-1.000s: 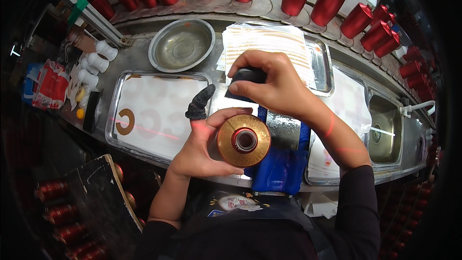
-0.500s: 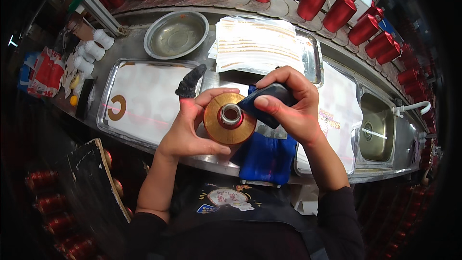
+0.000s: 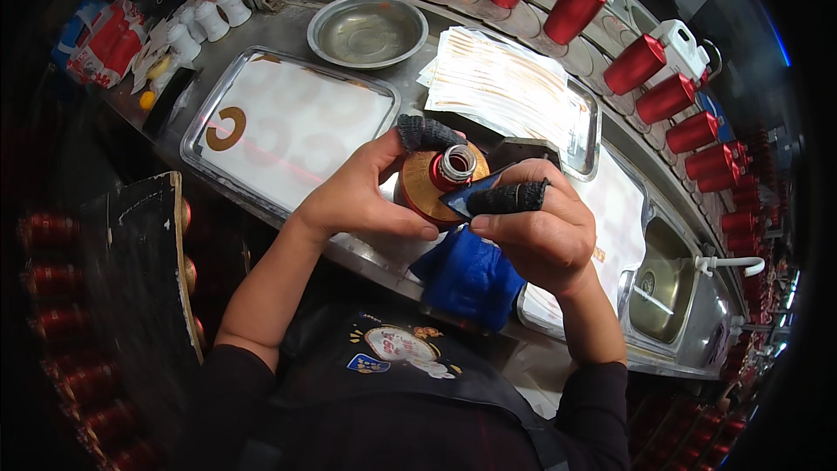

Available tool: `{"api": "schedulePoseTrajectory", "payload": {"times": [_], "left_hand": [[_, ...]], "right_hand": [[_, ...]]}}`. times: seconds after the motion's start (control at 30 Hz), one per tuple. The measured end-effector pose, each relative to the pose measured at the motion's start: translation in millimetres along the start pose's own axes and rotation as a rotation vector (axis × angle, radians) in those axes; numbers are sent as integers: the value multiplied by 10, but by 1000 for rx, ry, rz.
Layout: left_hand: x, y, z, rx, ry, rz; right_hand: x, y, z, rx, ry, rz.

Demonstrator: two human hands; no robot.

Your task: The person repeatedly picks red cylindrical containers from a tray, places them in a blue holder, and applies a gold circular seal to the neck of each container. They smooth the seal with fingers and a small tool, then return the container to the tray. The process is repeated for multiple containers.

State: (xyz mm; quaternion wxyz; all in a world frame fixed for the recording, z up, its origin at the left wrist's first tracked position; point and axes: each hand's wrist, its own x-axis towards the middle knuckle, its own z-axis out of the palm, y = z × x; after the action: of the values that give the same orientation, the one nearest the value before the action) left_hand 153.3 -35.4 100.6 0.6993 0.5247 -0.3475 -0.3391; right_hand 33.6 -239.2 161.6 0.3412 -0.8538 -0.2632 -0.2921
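My left hand (image 3: 357, 196) is wrapped round a red metal bottle (image 3: 425, 187), whose open threaded neck points up toward me. A gold ring-shaped label covers the bottle's shoulder around the neck. In my right hand (image 3: 545, 240) is a dark blue flat scraper (image 3: 456, 201), its pointed edge against the gold label at the right of the neck. Black finger covers sit on a finger of each hand. Below the bottle, a blue cloth (image 3: 475, 283) hangs over the bench's front edge. The bottle's body is mostly hidden beneath its shoulder.
On the left, a metal tray (image 3: 201, 150) holds white backing paper and a gold C-shaped label (image 3: 227, 128). A metal basin (image 3: 368, 32) stands behind it, and striped label sheets (image 3: 497, 74) lie to the right. Red bottles (image 3: 575, 10) line a conveyor at the back; a sink (image 3: 658, 292) is at right.
My view has shifted and turned. The bottle is tilted further, its neck now leaning right. My right hand has rolled over, bringing the scraper's edge down to the label's lower right side.
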Motion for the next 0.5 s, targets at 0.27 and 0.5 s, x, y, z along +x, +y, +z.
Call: {"api": "schedulePoseTrajectory", "payload": {"times": [0.27, 0.5], "left_hand": [[-38, -43, 132, 75, 136, 83], [-84, -172, 414, 496, 418, 381]], "right_hand": [[-103, -183, 176, -117, 149, 100], [-113, -251, 229, -173, 190, 78]]}}
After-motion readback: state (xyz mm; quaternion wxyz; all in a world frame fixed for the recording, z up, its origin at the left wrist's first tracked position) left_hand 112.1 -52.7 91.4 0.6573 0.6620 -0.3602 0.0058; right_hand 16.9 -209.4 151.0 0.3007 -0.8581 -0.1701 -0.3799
